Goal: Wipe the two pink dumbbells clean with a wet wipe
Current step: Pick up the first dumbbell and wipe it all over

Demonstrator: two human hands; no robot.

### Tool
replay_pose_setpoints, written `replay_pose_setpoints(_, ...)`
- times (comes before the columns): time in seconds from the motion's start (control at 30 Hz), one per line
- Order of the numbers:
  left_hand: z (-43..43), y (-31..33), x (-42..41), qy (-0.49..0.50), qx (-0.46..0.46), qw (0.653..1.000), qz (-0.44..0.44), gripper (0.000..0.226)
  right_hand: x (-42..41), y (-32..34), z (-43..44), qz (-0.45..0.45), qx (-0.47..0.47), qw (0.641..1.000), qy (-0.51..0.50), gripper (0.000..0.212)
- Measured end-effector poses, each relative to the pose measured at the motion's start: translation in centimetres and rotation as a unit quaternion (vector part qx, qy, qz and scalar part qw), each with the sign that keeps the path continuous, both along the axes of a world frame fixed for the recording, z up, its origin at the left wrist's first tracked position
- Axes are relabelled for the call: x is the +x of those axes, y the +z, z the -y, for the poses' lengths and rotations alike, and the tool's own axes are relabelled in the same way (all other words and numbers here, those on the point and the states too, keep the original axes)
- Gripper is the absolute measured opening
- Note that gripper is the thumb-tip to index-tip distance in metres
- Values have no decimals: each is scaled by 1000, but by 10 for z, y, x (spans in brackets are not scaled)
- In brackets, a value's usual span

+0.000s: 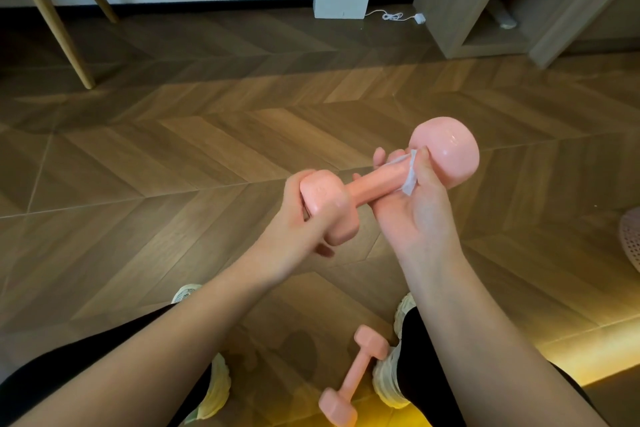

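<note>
Slanting lower-left to upper-right, dumbbell (370,182) sits gripped by left hand (294,229), right hand (419,215) clamping wipe (410,177) around it.

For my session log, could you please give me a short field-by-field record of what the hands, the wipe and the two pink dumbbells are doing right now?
left hand: grips one head of the held dumbbell
right hand: presses the wet wipe round its bar, next to the other head
held dumbbell: lifted above the floor, tilted
second dumbbell: lies on the floor beside the right shoe, untouched
</note>
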State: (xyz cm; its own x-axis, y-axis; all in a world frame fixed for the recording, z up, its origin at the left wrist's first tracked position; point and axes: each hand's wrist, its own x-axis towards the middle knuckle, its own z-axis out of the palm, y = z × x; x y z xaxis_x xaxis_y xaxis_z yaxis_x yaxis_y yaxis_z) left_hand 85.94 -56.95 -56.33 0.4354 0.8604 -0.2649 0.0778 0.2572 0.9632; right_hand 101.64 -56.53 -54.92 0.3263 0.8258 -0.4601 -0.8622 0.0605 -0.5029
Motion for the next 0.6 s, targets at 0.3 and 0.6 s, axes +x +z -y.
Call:
replay_pose_setpoints(0.3,-9,-15,-13,-21,429,891,-145,76,3,-1,-4,-35,-12,999,2,15)
replay_pose_setpoints(0.6,-15,-5,-11,-28,307,943,-128,75,10,-3,-2,-62,42,997,8,29)
